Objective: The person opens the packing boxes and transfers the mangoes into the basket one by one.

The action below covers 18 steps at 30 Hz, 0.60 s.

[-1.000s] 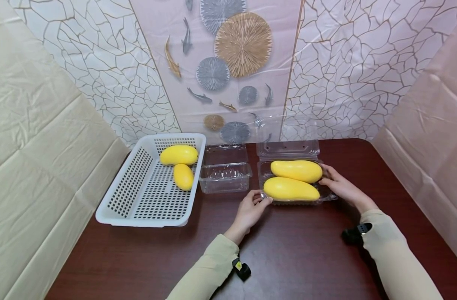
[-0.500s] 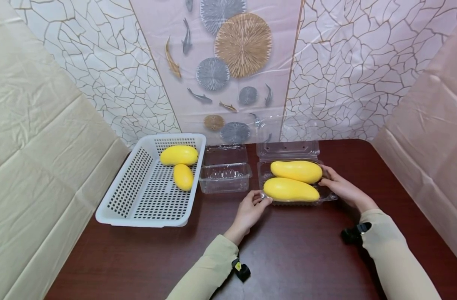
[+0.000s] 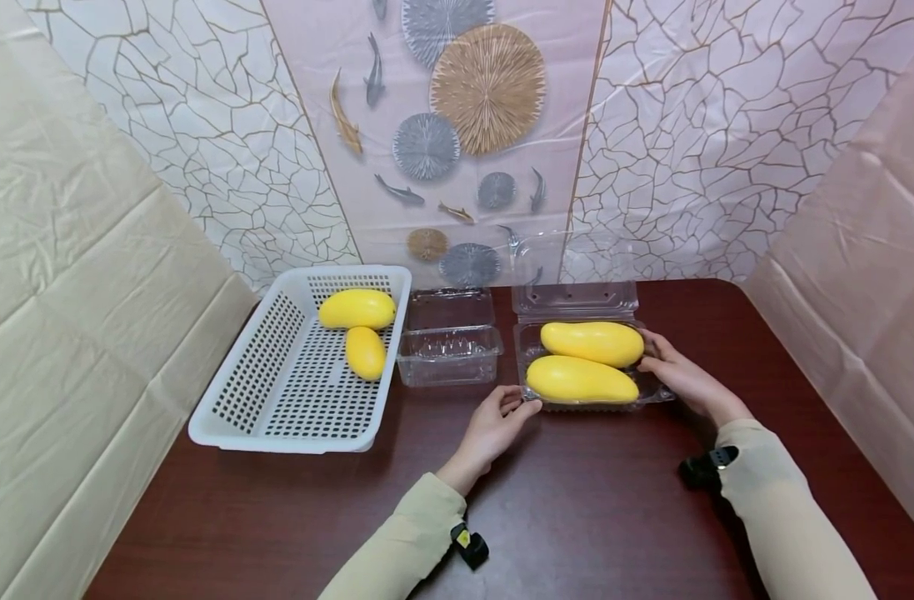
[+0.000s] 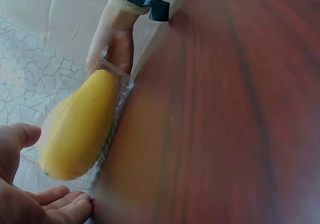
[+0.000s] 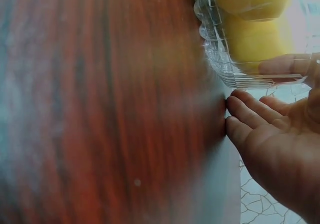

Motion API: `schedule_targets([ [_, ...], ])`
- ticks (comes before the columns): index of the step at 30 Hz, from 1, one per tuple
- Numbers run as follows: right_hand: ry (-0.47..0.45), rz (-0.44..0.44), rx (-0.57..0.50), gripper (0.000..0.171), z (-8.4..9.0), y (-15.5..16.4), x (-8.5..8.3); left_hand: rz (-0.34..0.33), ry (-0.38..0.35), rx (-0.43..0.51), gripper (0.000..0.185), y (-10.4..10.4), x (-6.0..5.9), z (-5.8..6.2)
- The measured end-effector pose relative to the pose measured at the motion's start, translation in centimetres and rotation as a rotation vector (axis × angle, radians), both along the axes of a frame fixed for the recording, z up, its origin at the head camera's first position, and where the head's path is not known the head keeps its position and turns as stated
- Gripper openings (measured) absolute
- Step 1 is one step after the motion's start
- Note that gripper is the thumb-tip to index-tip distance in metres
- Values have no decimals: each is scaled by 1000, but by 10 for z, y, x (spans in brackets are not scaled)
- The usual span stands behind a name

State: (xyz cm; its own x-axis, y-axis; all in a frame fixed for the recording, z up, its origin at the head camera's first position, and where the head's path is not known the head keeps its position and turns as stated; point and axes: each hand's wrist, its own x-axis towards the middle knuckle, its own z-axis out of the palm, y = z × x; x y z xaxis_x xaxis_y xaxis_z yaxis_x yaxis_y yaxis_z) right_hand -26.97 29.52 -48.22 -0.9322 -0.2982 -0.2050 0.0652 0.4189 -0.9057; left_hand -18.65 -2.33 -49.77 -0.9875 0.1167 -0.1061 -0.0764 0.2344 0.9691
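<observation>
Dark red-brown wooden table (image 3: 576, 500) fills the lower frame. Near its centre, the left hand (image 3: 492, 430), fingers loosely open, rests at the left end of a clear plastic clamshell box (image 3: 655, 392) holding two long yellow mangoes (image 3: 581, 379). The right hand (image 3: 681, 375) touches the box's right end with relaxed fingers. Steadying both ends evenly would likely serve best. Farther back, at upper centre, the lid (image 3: 576, 262) stands open.
</observation>
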Motion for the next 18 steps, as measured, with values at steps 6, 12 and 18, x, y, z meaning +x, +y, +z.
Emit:
schedule_targets([
  [6,2,0,9,74,0,0,1,-59,8,-70,56,-9,5,4],
  [12,-2,-8,16,74,2,-3,3,-157,29,-203,57,-21,4,14],
  [18,16,-5,0,73,2,-3,3,-260,114,-341,61,-32,-3,36],
])
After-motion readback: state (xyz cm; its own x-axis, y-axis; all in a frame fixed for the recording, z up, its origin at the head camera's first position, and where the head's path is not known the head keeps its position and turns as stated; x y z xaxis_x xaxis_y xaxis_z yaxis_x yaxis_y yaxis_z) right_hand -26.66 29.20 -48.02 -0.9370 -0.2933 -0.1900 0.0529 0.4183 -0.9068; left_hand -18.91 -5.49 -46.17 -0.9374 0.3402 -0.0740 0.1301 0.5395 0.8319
